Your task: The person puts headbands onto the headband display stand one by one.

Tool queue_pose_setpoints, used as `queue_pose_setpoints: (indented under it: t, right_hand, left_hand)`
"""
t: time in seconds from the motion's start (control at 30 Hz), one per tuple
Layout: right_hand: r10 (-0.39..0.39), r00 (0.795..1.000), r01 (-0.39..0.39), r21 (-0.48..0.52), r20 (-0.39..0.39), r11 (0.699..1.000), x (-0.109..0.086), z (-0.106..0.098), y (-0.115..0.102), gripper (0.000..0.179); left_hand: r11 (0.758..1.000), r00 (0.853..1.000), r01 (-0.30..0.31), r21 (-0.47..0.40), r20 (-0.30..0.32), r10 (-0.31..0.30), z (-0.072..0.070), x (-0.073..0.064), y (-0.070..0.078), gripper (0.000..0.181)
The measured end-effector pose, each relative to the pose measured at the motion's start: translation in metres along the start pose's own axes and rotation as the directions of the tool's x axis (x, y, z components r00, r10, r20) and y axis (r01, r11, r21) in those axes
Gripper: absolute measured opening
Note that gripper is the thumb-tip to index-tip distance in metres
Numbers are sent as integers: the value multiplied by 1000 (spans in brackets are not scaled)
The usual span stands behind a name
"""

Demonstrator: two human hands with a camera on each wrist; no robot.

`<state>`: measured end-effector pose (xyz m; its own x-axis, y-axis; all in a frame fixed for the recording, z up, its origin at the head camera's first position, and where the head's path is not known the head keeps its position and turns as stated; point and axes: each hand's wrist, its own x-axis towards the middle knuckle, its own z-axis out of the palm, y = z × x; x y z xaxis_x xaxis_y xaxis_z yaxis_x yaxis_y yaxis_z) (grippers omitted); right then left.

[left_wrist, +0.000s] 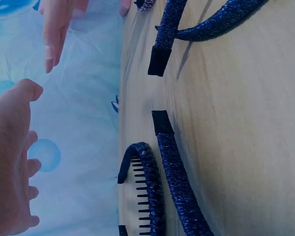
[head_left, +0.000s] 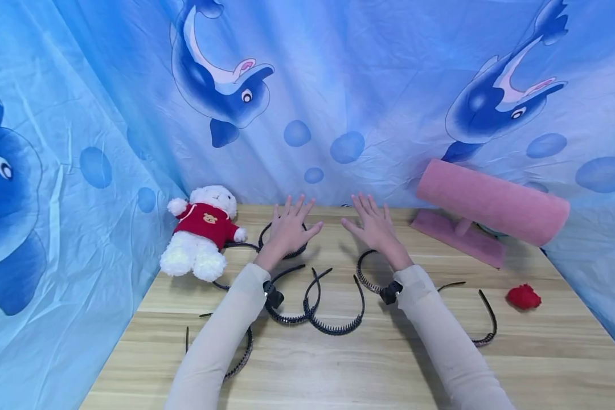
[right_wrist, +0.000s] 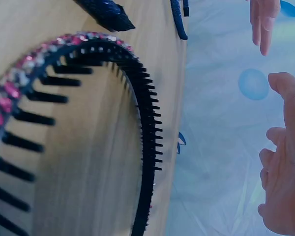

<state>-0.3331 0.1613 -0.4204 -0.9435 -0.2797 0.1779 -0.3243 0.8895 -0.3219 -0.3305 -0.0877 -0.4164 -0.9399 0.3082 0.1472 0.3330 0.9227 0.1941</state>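
My left hand (head_left: 288, 230) is held out palm down over the far part of the table, fingers spread and nothing in them. Beneath it lies a dark toothed headband (head_left: 298, 253), partly hidden by the hand. To its right my right hand (head_left: 376, 228) is likewise spread and holds nothing. By the right wrist is a toothed headband (head_left: 361, 274), which shows pink and clear stones (right_wrist: 12, 90) in the right wrist view. Two black headbands, one toothed (head_left: 336, 330), overlap between the forearms. A glittery dark headband (left_wrist: 179, 187) shows in the left wrist view.
A white plush bear (head_left: 184, 255) in a red sweater sits back left, against another headband. A pink padded stand (head_left: 492, 202) stands back right, a red fabric piece (head_left: 524, 297) before it. More headbands lie partly under the left sleeve (head_left: 245, 356) and right sleeve. A dolphin-print curtain (head_left: 389, 85) encloses the table.
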Motion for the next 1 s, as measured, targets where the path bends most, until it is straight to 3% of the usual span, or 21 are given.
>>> queue_pose_setpoints:
  t: [0.27, 0.5, 0.73, 1.0]
  right_hand:
    - [-8, 1000, 8, -23, -3, 1000, 6, -10, 3, 82]
    - [-13, 999, 11, -68, -36, 998, 8, -39, 13, 87]
    - [49, 994, -55, -61, -97, 997, -5, -90, 45, 87]
    - [116, 985, -122, -40, -131, 992, -36, -143, 101, 89]
  left_hand:
    - [1000, 1000, 1, 14, -16, -1, -8, 3, 3, 75]
    - [998, 997, -33, 56, -63, 37, -16, 13, 13, 76]
    - [994, 993, -96, 55, -70, 100, -17, 34, 38, 78]
    - [988, 988, -150, -36, -38, 149, -16, 51, 77, 79]
